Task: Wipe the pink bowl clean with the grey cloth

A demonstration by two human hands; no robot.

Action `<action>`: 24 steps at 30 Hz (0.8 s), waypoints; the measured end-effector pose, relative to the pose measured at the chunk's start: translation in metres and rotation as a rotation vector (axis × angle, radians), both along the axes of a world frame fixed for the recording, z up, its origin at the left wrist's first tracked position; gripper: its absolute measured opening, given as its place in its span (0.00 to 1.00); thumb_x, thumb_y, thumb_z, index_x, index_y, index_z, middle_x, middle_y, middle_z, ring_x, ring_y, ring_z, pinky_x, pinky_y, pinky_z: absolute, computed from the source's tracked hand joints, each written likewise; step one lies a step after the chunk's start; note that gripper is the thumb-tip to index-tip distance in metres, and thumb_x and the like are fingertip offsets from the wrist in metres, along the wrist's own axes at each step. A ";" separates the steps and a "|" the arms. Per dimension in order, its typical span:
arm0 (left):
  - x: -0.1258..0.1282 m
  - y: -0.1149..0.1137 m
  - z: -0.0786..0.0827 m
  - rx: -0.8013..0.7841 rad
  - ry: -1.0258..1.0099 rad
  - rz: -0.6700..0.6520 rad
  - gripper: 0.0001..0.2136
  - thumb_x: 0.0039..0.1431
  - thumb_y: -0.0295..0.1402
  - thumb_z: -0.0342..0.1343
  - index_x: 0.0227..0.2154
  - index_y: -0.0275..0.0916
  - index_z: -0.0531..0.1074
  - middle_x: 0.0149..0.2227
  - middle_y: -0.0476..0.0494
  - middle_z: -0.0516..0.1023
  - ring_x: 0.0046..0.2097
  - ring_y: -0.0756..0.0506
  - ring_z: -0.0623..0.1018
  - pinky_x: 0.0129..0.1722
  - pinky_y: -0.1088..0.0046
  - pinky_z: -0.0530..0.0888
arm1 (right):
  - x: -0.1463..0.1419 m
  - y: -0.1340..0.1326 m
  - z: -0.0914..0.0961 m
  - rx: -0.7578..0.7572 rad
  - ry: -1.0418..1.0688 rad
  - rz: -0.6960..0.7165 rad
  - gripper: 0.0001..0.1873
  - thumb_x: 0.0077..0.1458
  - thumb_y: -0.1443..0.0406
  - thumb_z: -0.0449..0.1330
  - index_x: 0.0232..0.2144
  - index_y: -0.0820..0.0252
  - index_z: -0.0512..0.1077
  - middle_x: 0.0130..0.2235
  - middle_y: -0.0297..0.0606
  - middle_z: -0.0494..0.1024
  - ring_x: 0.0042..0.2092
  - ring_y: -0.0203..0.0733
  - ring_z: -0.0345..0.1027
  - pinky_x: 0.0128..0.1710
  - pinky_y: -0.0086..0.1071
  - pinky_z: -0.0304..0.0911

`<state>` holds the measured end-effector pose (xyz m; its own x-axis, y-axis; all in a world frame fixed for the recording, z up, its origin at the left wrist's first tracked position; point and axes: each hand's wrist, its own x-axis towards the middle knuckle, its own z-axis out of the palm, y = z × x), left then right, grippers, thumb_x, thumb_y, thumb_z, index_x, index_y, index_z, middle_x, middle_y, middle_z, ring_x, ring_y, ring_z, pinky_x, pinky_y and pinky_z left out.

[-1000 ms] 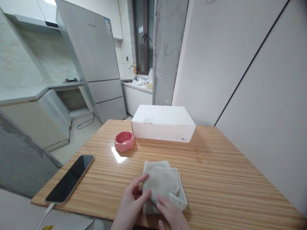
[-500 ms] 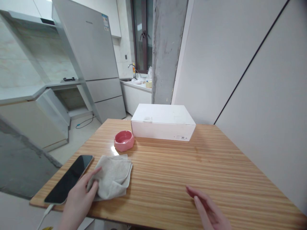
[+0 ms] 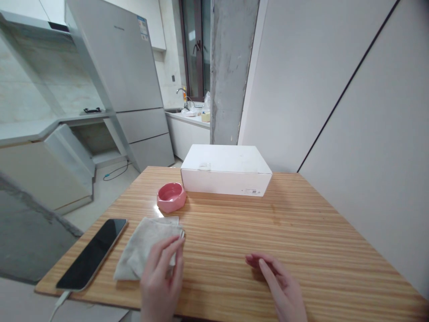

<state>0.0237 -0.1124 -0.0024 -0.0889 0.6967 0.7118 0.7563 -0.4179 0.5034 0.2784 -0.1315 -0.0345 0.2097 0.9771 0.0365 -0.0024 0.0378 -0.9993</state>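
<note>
The small folded beige-grey fabric cloth [image 3: 142, 248] lies flat on the striped wooden table [image 3: 301, 232], right under and just left of the left hand [image 3: 162, 279]. That hand is loose and open, fingers stretched over the cloth's right edge, not pinching anything. I can't tell for sure if the fingertips press down or just hover. The right hand [image 3: 283, 288] is well off to the right, palm turned inward, fingers relaxed, holding nothing, fingertips about at the tabletop.

My guess is the cloth is light, soft and floppy. It won't keep its fold if lifted by one corner, and it should slide easily on that glossy top. The best hold looks like the stacked right edge under the left fingers, pinching all the layers together.

Just left of the cloth, on the far side from the left hand, is a black slab phone [image 3: 91, 252] near the table edge, with a white cable [image 3: 59, 300] hanging off. That's the close neighbour to watch. Beyond the fingertips sits a pink ceramic bowl [image 3: 171, 197], and behind it a flat white cardboard box [image 3: 226, 174], both clear of the hands.
</note>
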 end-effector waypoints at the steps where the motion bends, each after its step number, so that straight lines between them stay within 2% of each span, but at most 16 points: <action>1: 0.014 -0.001 -0.001 -0.052 -0.040 -0.088 0.11 0.60 0.28 0.50 0.43 0.42 0.73 0.41 0.42 0.77 0.44 0.44 0.76 0.46 0.68 0.72 | -0.007 0.002 0.002 0.008 0.007 0.003 0.18 0.54 0.51 0.60 0.37 0.58 0.78 0.38 0.45 0.83 0.42 0.48 0.77 0.42 0.32 0.73; 4: 0.047 -0.001 -0.008 -0.314 -0.098 -0.328 0.09 0.63 0.30 0.48 0.39 0.40 0.74 0.31 0.46 0.78 0.31 0.49 0.77 0.32 0.77 0.71 | -0.026 0.005 0.009 0.005 -0.029 0.020 0.19 0.54 0.50 0.59 0.31 0.59 0.77 0.34 0.43 0.82 0.39 0.47 0.77 0.39 0.32 0.72; 6: 0.060 0.001 -0.013 -0.471 -0.090 -0.391 0.11 0.64 0.32 0.47 0.32 0.39 0.73 0.25 0.48 0.76 0.27 0.50 0.75 0.28 0.78 0.68 | -0.033 0.004 0.012 0.008 -0.121 0.066 0.20 0.55 0.49 0.58 0.26 0.59 0.74 0.27 0.39 0.78 0.32 0.43 0.75 0.32 0.29 0.71; 8: 0.067 0.004 -0.016 -0.560 -0.026 -0.410 0.13 0.65 0.33 0.46 0.28 0.39 0.72 0.23 0.48 0.75 0.26 0.50 0.74 0.27 0.77 0.65 | -0.035 0.002 0.013 0.032 -0.238 0.110 0.21 0.56 0.50 0.56 0.22 0.58 0.71 0.23 0.35 0.74 0.27 0.39 0.70 0.26 0.25 0.67; 13: 0.072 0.006 -0.020 -0.595 0.164 -0.422 0.10 0.62 0.29 0.47 0.28 0.40 0.71 0.26 0.47 0.76 0.28 0.49 0.75 0.27 0.76 0.61 | -0.033 0.001 0.011 0.061 -0.374 0.134 0.21 0.58 0.50 0.53 0.21 0.57 0.69 0.21 0.32 0.70 0.25 0.37 0.66 0.25 0.24 0.63; 17: 0.071 0.004 -0.021 -0.577 0.195 -0.419 0.09 0.61 0.28 0.47 0.27 0.40 0.69 0.27 0.48 0.75 0.29 0.49 0.75 0.28 0.75 0.61 | -0.033 0.001 0.010 0.046 -0.364 0.135 0.21 0.58 0.50 0.53 0.21 0.57 0.68 0.22 0.33 0.70 0.25 0.37 0.66 0.23 0.23 0.62; 24: 0.071 0.005 -0.021 -0.592 0.193 -0.411 0.10 0.61 0.28 0.47 0.26 0.40 0.69 0.27 0.48 0.75 0.29 0.49 0.74 0.28 0.76 0.61 | -0.035 -0.002 0.005 0.110 -0.388 0.118 0.19 0.58 0.52 0.54 0.23 0.56 0.71 0.24 0.34 0.74 0.28 0.38 0.70 0.25 0.24 0.63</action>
